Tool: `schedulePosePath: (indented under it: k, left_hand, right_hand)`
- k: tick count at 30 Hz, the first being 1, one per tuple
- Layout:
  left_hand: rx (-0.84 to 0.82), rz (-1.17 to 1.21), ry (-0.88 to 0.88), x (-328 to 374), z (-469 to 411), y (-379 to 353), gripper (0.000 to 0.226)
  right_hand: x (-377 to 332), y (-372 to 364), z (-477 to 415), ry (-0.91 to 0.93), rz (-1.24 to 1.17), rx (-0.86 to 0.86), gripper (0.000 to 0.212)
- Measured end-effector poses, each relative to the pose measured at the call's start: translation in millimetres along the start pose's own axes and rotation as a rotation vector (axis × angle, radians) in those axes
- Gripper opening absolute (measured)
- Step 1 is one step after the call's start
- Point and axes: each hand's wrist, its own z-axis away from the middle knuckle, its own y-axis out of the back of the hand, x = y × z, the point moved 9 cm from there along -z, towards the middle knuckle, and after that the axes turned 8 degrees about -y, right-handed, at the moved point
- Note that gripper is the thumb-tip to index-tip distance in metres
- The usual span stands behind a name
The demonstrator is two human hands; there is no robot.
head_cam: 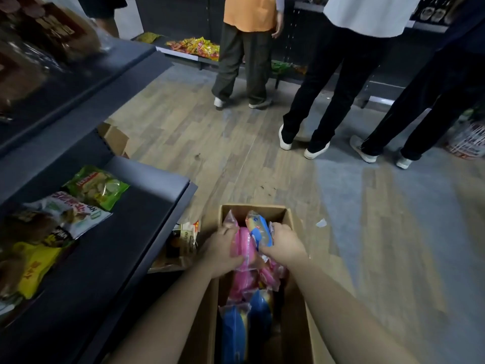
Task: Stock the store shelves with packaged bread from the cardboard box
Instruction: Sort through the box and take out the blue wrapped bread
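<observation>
I have both hands down in the cardboard box (pixel 289 214) on the floor: my left hand (pixel 221 249) is wrapped round a pink packet (pixel 245 248), and my right hand (pixel 283 244) clasps a blue-and-white packet (pixel 258 228) near the box's far end. I'd lift both straight up, gripping lightly so the bread isn't squashed. Then I'd carry them left to the bare stretch of shelf (pixel 136 232) beside the snack bags (pixel 97 190).

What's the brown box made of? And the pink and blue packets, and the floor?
The box looks like plain brown cardboard: matte, with folded flaps. The pink packet and blue packet seem thin shiny plastic film; they crinkle and catch the light. The floor looks like wood planks, maybe printed laminate.
</observation>
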Motion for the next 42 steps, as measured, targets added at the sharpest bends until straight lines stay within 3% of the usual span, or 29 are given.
schedulePosePath:
  k: [3,5,8,12,23,32,42]
  left_hand:
    - [0.026,-0.044,-0.053,-8.1,-17.6,-12.3,0.087]
    - [0.040,-0.080,-0.103,-8.5,-27.8,-18.4,0.085]
    - [0.034,-0.171,-0.154,-10.2,-38.6,-25.8,0.082]
    - [0.039,-0.283,-0.177,-16.2,-46.8,-27.7,0.081]
    - [0.073,-0.255,-0.166,-24.1,-38.5,-18.3,0.078]
    - [0.061,-0.218,-0.064,-7.0,-4.8,15.7,0.079]
    - [0.007,-0.304,-0.135,81.2,25.0,72.2,0.085]
  right_hand:
    - [2.0,-19.2,-18.6,-0.017,0.008,-0.005,0.074]
    - [3.9,-30.5,-30.1,-0.031,0.012,-0.010,0.079]
    - [6.0,-45.2,-44.9,-0.048,0.003,-0.010,0.066]
    - [5.7,-56.5,-56.2,-0.059,0.009,-0.004,0.066]
    - [3.5,-51.3,-54.4,-0.040,-0.046,0.047,0.051]
    - [1.3,12.8,-12.9,-0.062,-0.226,0.047,0.042]
    - [2.6,122.8,66.9,-0.097,-0.455,0.012,0.038]
